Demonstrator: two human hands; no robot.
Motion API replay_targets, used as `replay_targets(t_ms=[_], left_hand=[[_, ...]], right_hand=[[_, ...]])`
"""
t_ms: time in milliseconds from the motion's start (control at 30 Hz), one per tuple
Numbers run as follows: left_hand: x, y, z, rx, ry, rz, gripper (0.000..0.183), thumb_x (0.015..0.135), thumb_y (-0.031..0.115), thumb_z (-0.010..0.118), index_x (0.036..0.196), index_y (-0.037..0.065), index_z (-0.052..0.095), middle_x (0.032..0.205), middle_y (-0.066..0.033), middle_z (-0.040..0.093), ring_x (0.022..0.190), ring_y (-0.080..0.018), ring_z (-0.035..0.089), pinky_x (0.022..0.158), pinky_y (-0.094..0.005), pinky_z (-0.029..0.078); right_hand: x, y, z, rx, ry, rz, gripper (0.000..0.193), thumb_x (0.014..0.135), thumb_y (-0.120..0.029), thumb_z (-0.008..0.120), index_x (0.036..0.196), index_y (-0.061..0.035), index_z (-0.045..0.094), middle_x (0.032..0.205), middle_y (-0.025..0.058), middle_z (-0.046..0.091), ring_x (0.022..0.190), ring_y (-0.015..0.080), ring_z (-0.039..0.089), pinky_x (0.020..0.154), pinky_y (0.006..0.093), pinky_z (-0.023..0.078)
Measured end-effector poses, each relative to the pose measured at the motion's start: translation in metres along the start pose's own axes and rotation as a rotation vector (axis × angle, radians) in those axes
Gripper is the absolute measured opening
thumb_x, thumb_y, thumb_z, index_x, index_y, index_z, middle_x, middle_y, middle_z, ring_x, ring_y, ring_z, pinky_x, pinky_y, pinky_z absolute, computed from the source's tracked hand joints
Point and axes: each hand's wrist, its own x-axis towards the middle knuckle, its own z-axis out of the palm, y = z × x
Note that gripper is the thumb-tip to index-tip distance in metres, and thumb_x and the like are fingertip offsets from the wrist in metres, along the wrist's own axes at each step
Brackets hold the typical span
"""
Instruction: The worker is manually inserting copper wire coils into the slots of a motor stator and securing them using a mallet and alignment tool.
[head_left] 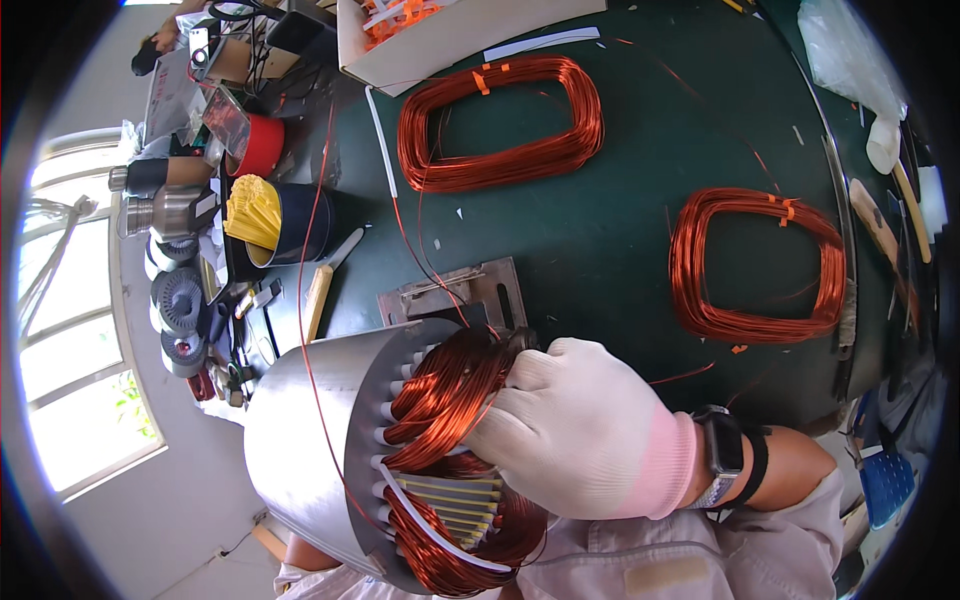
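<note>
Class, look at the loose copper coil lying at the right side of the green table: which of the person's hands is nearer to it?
Right. The gloved right hand grips the copper winding in the metal stator, just below-left of that coil. The left hand is not in view.

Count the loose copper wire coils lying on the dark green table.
2: one loose copper wire coil lies at top centre beside the white cardboard box; the other lies at right. More may be hidden.

open white cardboard box (440, 40) at table's far edge
</note>
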Motion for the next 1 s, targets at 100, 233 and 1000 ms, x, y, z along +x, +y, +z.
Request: replay_targets(t_ms=[100,233,1000], left_hand=[[0.000,-0.001,-0.005,-0.007,-0.014,-0.008,0.065,0.106,0.026,0.057,0.161,0.001,0.031,0.151,-0.0240,0.051,0.136,-0.0370,0.055,0.114,-0.0522,0.046],[0.000,-0.005,-0.006,-0.033,-0.031,-0.015,0.065,0.106,0.026,0.056,0.161,0.001,0.031,0.151,-0.0238,0.051,0.136,-0.0369,0.055,0.114,-0.0521,0.046],[-0.005,0.016,0.006,-0.185,-0.211,0.097,0.062,0.107,0.026,0.054,0.160,0.001,0.033,0.150,-0.0230,0.053,0.135,-0.0360,0.056,0.113,-0.0514,0.047]], right_hand=[[-0.006,0.000,-0.007,-0.027,-0.042,-0.006,0.013,0.080,-0.017,0.069,0.087,-0.0081,0.063,0.074,0.0042,0.066,0.077,0.0259,0.068,0.067,0.0398,0.054],[-0.007,0.001,-0.002,0.016,-0.038,-0.013,0.015,0.078,-0.017,0.071,0.087,-0.0081,0.063,0.073,0.0048,0.066,0.076,0.0260,0.067,0.067,0.0402,0.054],[-0.015,0.006,-0.001,0.177,0.103,0.123,0.027,0.085,-0.009,0.075,0.110,-0.0053,0.065,0.092,0.0187,0.067,0.096,0.0409,0.065,0.085,0.0487,0.053]])
